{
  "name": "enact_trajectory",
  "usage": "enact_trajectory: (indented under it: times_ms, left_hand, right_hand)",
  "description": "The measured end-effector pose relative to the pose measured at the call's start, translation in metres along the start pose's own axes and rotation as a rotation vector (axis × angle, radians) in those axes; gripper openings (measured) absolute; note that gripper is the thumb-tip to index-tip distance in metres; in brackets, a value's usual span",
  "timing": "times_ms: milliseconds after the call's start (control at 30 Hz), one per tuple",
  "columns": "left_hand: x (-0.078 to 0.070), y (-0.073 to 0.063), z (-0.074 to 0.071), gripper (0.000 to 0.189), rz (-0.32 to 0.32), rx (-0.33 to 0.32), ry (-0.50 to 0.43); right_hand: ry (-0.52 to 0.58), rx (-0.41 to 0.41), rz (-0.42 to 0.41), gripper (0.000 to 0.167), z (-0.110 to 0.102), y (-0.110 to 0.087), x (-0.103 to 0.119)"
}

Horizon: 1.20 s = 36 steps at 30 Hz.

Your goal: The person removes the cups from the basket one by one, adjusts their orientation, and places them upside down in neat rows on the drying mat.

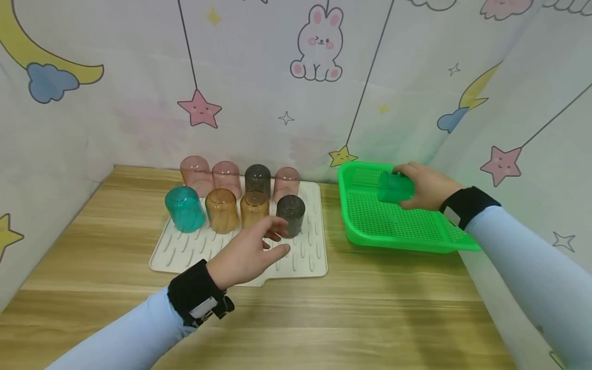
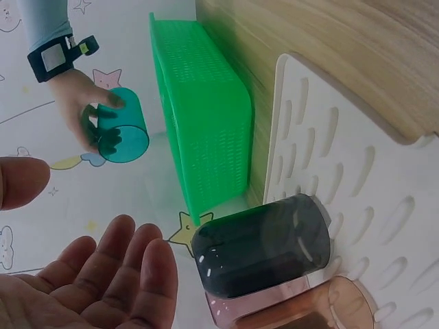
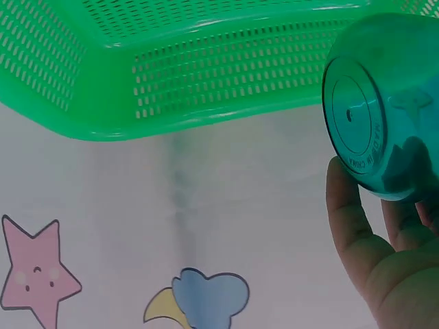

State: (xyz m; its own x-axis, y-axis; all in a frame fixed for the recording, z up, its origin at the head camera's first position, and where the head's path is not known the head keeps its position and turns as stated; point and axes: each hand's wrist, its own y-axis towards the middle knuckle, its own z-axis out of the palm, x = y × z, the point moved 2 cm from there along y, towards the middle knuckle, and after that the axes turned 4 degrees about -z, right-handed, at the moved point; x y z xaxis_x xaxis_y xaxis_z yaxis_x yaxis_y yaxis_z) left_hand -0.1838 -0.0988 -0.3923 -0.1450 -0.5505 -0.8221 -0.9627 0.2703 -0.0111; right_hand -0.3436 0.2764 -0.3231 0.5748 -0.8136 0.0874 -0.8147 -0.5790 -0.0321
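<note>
A teal see-through cup (image 1: 395,187) is in my right hand (image 1: 430,186), held on its side above the green basket (image 1: 398,239). In the right wrist view the cup's base (image 3: 353,113) faces the camera, with fingers wrapped around its side. My left hand (image 1: 250,253) holds nothing; its fingers are relaxed in front of a dark grey cup (image 1: 291,211), apart from it in the left wrist view. That cup stands upside down on a white drying mat (image 1: 300,264), beside two amber cups and another teal cup (image 1: 185,208).
Behind the front row, two pink cups (image 1: 196,174), a dark cup (image 1: 257,177) and another pink cup (image 1: 287,181) stand upside down on the mat. Patterned cloth walls (image 1: 259,67) close off the back and right of the wooden table (image 1: 324,318).
</note>
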Motion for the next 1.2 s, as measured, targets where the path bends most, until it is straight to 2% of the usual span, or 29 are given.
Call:
enact_trajectory:
  times_ms: [200, 333, 533, 867, 1200]
  left_hand:
    - [0.002, 0.005, 0.001, 0.057, -0.012, 0.031, -0.096]
    - [0.001, 0.008, 0.002, 0.064, -0.019, 0.045, -0.114]
    - [0.0, 0.011, 0.003, 0.067, -0.067, 0.061, -0.144]
    - [0.0, 0.012, 0.005, 0.07, -0.111, 0.085, -0.154]
    - [-0.006, 0.019, 0.008, 0.074, -0.113, 0.097, -0.121]
  right_hand:
    - [-0.016, -0.045, -0.062, 0.075, -0.005, -0.004, 0.028]
    - [-0.021, -0.064, -0.11, 0.074, -0.003, -0.004, 0.047]
    - [-0.025, -0.051, -0.181, 0.076, 0.001, -0.002, 0.071]
    - [-0.058, -0.063, -0.304, 0.079, 0.01, 0.002, 0.106]
    - [-0.093, -0.07, -0.358, 0.081, 0.013, 0.0, 0.135]
